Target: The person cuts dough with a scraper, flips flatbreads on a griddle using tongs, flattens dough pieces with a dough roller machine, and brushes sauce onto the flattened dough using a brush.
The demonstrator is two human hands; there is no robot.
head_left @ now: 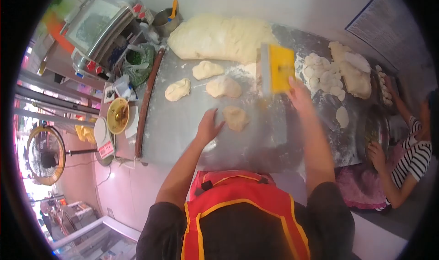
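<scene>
A yellow scraper (281, 69) with a pale metal edge is in my right hand (299, 94), above the floured metal table (183, 136) and just right of the big dough slab (219, 38). The scraper looks slightly blurred. My left hand (210, 128) rests on the table with thumb and fingers apart, at the left side of a small dough lump (236, 118). Three more lumps lie beyond it: one at the left (177, 90), one at the back (207, 70) and one in the middle (223, 87).
A wooden rod (150, 102) runs along the table's left edge, beside a yellow bowl (118, 115) and a bag of greens (138, 63). Small dough pieces (322, 75) lie at the right, near a co-worker's striped sleeve (407, 161) and a metal bowl (383, 131).
</scene>
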